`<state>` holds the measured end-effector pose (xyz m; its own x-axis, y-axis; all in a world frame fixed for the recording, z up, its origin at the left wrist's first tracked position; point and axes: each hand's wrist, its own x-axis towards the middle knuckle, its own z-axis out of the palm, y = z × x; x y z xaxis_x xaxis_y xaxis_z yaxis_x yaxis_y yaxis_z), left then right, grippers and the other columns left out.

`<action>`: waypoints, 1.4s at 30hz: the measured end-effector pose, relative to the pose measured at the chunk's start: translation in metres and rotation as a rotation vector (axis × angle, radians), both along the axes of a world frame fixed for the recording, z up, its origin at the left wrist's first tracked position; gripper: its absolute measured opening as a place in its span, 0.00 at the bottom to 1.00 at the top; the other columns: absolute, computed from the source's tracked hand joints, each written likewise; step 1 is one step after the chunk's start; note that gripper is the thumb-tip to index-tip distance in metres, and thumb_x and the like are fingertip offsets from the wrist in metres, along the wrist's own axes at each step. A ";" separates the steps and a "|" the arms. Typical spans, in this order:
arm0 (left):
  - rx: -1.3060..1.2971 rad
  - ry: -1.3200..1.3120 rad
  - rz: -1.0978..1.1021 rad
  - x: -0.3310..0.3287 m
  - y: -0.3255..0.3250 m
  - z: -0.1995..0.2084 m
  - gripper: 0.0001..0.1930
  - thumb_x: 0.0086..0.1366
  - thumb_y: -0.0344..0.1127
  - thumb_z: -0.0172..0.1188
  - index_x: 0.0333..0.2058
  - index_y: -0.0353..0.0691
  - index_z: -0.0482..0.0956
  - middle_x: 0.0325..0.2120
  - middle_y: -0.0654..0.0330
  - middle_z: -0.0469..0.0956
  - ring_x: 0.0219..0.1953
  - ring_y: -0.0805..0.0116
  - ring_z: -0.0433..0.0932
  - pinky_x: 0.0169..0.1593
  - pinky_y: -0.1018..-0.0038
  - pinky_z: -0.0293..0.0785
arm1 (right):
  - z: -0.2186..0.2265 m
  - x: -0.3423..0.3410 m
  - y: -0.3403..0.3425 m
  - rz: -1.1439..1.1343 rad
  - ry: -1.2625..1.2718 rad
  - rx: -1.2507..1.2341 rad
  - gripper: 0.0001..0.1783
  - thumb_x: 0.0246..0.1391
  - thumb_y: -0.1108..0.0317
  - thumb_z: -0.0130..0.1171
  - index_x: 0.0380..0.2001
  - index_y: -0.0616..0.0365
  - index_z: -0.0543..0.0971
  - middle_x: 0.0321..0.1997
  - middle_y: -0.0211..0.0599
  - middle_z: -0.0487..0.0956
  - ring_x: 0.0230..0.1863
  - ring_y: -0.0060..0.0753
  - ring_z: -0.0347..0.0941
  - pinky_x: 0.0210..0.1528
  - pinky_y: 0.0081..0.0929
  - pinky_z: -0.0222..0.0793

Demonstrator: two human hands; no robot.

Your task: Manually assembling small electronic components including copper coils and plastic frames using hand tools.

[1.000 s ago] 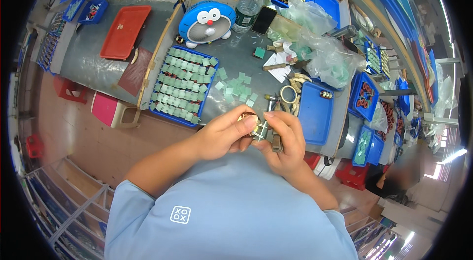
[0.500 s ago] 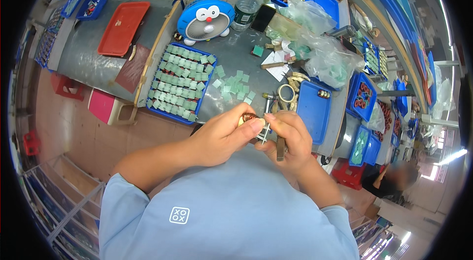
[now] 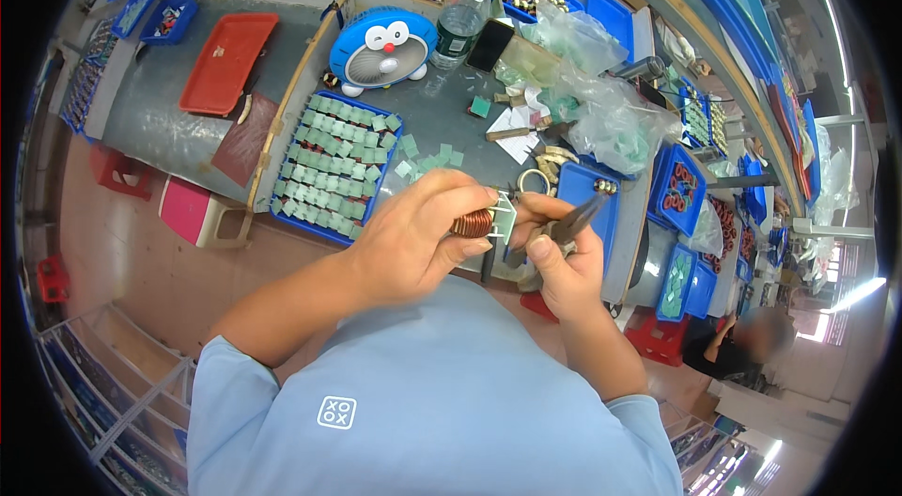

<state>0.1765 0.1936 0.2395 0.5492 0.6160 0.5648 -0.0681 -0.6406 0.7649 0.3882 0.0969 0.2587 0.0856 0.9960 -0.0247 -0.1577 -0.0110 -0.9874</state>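
Observation:
A copper-wound coil (image 3: 473, 224) sits between the thumb and fingers of my left hand (image 3: 406, 238). On the coil's right end is a pale green square plate (image 3: 505, 219), with metal pins or wire ends standing out from it. My right hand (image 3: 571, 272) is closed around a pair of dark pliers (image 3: 575, 222), whose tip points up and to the right. The pliers are blurred, and the fingers partly cover them. The right fingers are close beside the plate; whether they touch it I cannot tell.
Beyond my left hand stands a blue tray (image 3: 324, 231) with rows of green-plated parts, beside loose green plates (image 3: 442, 158). Farther out are a blue cartoon fan (image 3: 383, 50), a water bottle (image 3: 458, 31) and a phone (image 3: 490, 45). Another blue tray (image 3: 575, 184) lies right, near plastic bags (image 3: 615, 120).
My right hand has drawn slightly away from the coil, and the pliers have swung from pointing down to up and right. The coil is now turned, with its plate facing right.

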 end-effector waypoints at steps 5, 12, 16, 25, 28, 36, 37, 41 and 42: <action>0.234 0.011 0.056 0.004 -0.003 -0.001 0.27 0.59 0.33 0.72 0.55 0.42 0.73 0.49 0.48 0.75 0.43 0.52 0.80 0.42 0.64 0.79 | 0.017 -0.013 -0.001 0.089 0.152 -0.166 0.28 0.61 0.66 0.67 0.61 0.65 0.73 0.47 0.36 0.78 0.48 0.26 0.72 0.50 0.27 0.70; 0.294 -0.005 0.057 0.007 -0.005 -0.003 0.28 0.56 0.34 0.74 0.55 0.45 0.75 0.49 0.48 0.76 0.42 0.55 0.81 0.41 0.64 0.79 | -0.001 -0.012 -0.006 0.060 0.050 -0.005 0.27 0.60 0.64 0.67 0.59 0.66 0.74 0.54 0.42 0.75 0.55 0.32 0.72 0.58 0.32 0.67; 0.269 0.030 0.011 0.003 -0.003 0.003 0.30 0.57 0.40 0.75 0.56 0.43 0.74 0.48 0.48 0.76 0.43 0.54 0.80 0.42 0.64 0.78 | -0.009 -0.012 -0.009 0.037 0.043 -0.008 0.26 0.61 0.65 0.67 0.58 0.66 0.75 0.55 0.42 0.75 0.55 0.33 0.72 0.58 0.32 0.68; -0.927 -0.203 -0.163 0.003 -0.019 -0.001 0.24 0.66 0.22 0.62 0.58 0.34 0.63 0.51 0.56 0.71 0.51 0.72 0.74 0.55 0.71 0.71 | -0.006 -0.025 -0.001 -0.053 0.157 -0.245 0.30 0.66 0.69 0.59 0.67 0.64 0.62 0.58 0.47 0.76 0.54 0.35 0.76 0.59 0.36 0.71; -0.714 -0.244 0.020 0.005 -0.013 -0.015 0.23 0.65 0.21 0.64 0.55 0.36 0.63 0.50 0.56 0.71 0.54 0.71 0.73 0.57 0.71 0.70 | -0.018 -0.016 -0.010 0.034 0.301 -0.437 0.34 0.68 0.68 0.56 0.71 0.58 0.56 0.59 0.50 0.75 0.58 0.41 0.76 0.60 0.41 0.73; -0.800 -0.349 0.157 0.013 0.008 -0.017 0.36 0.60 0.20 0.69 0.61 0.40 0.56 0.48 0.47 0.77 0.45 0.66 0.82 0.51 0.70 0.80 | 0.018 -0.008 -0.001 0.588 0.642 -0.500 0.35 0.73 0.51 0.47 0.74 0.55 0.53 0.60 0.53 0.74 0.61 0.49 0.74 0.63 0.49 0.70; -0.796 -0.344 0.150 0.014 0.009 -0.012 0.36 0.60 0.20 0.69 0.61 0.40 0.56 0.48 0.47 0.77 0.45 0.66 0.82 0.51 0.70 0.80 | 0.024 -0.014 0.001 0.623 0.651 -0.508 0.35 0.73 0.50 0.45 0.74 0.55 0.52 0.60 0.54 0.74 0.62 0.49 0.73 0.64 0.50 0.69; -0.590 -0.185 0.171 0.015 0.006 -0.016 0.35 0.60 0.21 0.69 0.61 0.41 0.59 0.47 0.48 0.79 0.42 0.68 0.83 0.47 0.70 0.81 | 0.024 -0.021 0.005 0.659 0.686 -0.537 0.36 0.74 0.49 0.43 0.75 0.54 0.50 0.60 0.57 0.73 0.64 0.51 0.72 0.66 0.53 0.68; -0.496 -0.167 0.197 0.016 0.005 -0.022 0.32 0.61 0.21 0.69 0.60 0.41 0.61 0.47 0.48 0.79 0.41 0.69 0.83 0.47 0.70 0.81 | 0.024 -0.023 0.006 0.644 0.703 -0.547 0.35 0.74 0.49 0.42 0.75 0.54 0.50 0.60 0.57 0.73 0.64 0.51 0.72 0.66 0.53 0.68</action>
